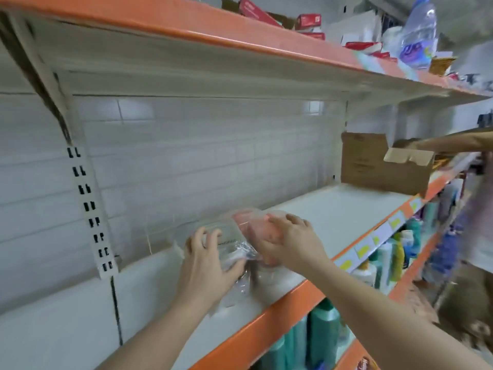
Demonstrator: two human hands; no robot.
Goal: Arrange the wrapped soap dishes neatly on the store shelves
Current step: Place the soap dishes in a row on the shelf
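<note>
Two soap dishes wrapped in clear plastic sit on the white middle shelf near its front edge. The pale, whitish one is on the left, and my left hand grips its near side with curled fingers. The pink one lies beside it on the right, touching it. My right hand rests over the pink dish with its fingers curled round the top. The crinkled ends of the wrapping bunch between my hands. The image is blurred by motion.
An open cardboard box stands at the shelf's right end, and another person's arm reaches over it. The upper orange-edged shelf carries red boxes and a water bottle. Teal and white bottles fill the shelf below.
</note>
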